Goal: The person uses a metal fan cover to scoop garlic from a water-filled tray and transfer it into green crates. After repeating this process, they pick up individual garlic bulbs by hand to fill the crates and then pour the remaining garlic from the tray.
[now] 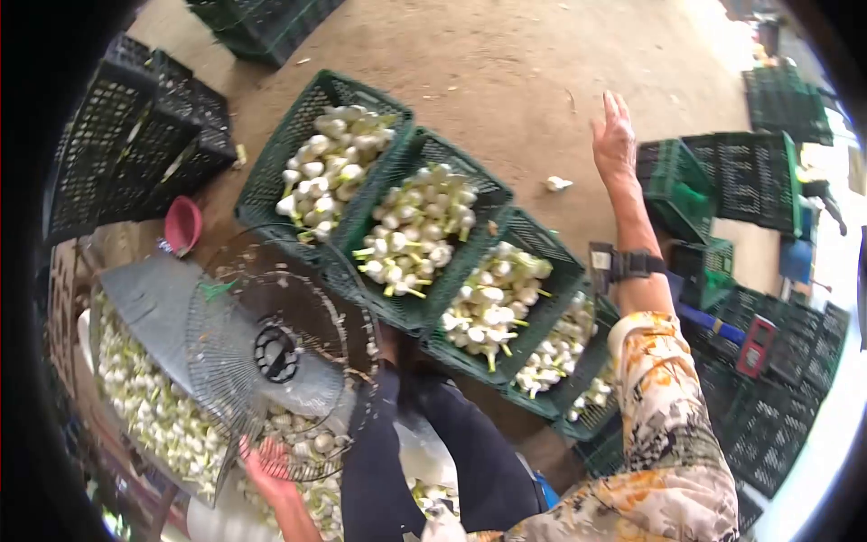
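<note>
My right hand (615,143) is stretched out over the dirt floor, fingers extended, with nothing in it; a dark strap with a device (629,264) sits on that forearm. At the lower left, my left hand (268,462) is at the rim of a round wire fan guard (361,397), its fingers partly behind the wires. Whether it grips the guard is unclear. White bulbs (316,443) show beside it. Green crates (423,316) holding white bulbs with green stems (420,226) stand in a slanting row between my hands.
A metal trough (149,298) with many bulbs (153,406) lies at the left. Dark crates (135,135) are stacked at the upper left, and more (759,181) stand at the right. A pink bowl (183,225) and a loose bulb (558,183) lie on the floor.
</note>
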Motion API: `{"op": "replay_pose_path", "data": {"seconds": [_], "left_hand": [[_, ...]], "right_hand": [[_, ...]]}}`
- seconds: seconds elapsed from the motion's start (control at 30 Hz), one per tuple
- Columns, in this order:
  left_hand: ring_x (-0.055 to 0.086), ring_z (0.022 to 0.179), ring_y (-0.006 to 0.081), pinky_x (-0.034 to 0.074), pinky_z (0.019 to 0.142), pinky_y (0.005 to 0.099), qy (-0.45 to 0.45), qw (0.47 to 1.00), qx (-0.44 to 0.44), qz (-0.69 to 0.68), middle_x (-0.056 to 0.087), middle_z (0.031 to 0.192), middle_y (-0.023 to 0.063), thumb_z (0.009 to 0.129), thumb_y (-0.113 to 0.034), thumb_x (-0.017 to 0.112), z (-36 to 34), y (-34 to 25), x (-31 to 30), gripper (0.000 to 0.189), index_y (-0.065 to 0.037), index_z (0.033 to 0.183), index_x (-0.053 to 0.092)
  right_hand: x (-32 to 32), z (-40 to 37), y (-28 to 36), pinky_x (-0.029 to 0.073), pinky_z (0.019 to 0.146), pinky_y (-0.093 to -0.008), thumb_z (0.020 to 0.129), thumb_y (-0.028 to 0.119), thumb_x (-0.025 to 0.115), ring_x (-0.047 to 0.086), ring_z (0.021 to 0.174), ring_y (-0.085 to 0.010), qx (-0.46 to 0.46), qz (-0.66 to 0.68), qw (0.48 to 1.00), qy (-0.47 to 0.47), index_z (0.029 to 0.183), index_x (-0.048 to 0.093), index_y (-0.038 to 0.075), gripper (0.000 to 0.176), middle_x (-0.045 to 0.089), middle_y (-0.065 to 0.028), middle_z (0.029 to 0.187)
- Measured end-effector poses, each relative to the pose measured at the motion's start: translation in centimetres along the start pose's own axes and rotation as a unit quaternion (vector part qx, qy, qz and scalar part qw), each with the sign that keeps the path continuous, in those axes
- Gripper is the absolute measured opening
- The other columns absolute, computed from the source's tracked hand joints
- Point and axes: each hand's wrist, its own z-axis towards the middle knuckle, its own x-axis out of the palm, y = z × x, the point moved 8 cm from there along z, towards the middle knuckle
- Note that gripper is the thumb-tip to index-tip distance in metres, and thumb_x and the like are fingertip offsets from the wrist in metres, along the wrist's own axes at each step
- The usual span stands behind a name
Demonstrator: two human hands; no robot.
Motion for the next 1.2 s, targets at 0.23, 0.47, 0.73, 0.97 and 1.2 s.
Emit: {"op": "replay_pose_path", "data": {"seconds": [0.23, 0.47, 0.73, 0.97, 1.2], "left_hand": [[0.054, 0.097, 0.0213, 0.046, 0.083, 0.0313, 0.028, 0.999, 0.03, 0.0, 0.055, 0.113, 0.0158, 0.085, -0.029, 0.052, 4.4, -0.5, 1.2, 0.054, -0.014, 0.136, 0.043], [0.045, 0.117, 0.0263, 0.037, 0.1, 0.0389, 0.113, 0.993, -0.006, 0.027, 0.044, 0.133, 0.0173, 0.089, -0.034, 0.052, 18.6, 2.4, 2.6, 0.061, -0.015, 0.143, 0.032], [0.051, 0.112, 0.0328, 0.043, 0.095, 0.04, -0.02, 0.985, 0.017, 0.168, 0.051, 0.126, 0.0233, 0.092, -0.026, 0.048, 24.8, 2.6, 7.4, 0.052, 0.004, 0.134, 0.038], [0.052, 0.11, 0.0348, 0.044, 0.095, 0.0426, -0.026, 0.989, -0.019, 0.143, 0.05, 0.129, 0.0227, 0.094, -0.019, 0.044, 27.1, 4.1, 8.7, 0.048, -0.001, 0.137, 0.034], [0.037, 0.129, 0.0269, 0.033, 0.105, 0.0415, 0.145, 0.988, -0.045, -0.004, 0.034, 0.144, 0.0171, 0.095, -0.029, 0.046, 29.3, 6.3, 8.3, 0.054, -0.015, 0.145, 0.029]], "right_hand": [[6.3, -9.7, -8.2, 0.049, 0.085, -0.0355, 0.082, 0.014, 0.061, 0.064, 0.094, -0.0263, 0.2, 0.113, 0.957, 0.178, 0.103, 0.067, 0.007, 0.023, 0.067, -0.0135, 0.099], [23.7, -20.9, -17.4, 0.029, 0.11, -0.0378, 0.077, 0.026, 0.071, 0.034, 0.133, -0.0326, 0.199, -0.087, 0.91, 0.352, 0.14, 0.033, 0.004, 0.077, 0.037, -0.0205, 0.141], [36.5, -17.6, -25.5, 0.027, 0.112, -0.0386, 0.071, 0.026, 0.077, 0.025, 0.136, -0.0383, 0.137, -0.111, 0.879, 0.443, 0.145, 0.019, 0.006, 0.096, 0.023, -0.0273, 0.146], [40.5, -18.4, -29.4, 0.046, 0.095, -0.0422, 0.06, 0.03, 0.082, 0.051, 0.115, -0.0406, 0.202, -0.08, 0.817, 0.535, 0.142, 0.028, 0.013, 0.099, 0.047, -0.0263, 0.129], [48.2, -23.3, -36.6, 0.048, 0.083, -0.0464, 0.072, 0.026, 0.072, 0.059, 0.095, -0.0427, 0.196, 0.102, 0.904, 0.366, 0.095, 0.061, 0.004, 0.033, 0.064, -0.0255, 0.094]]}}
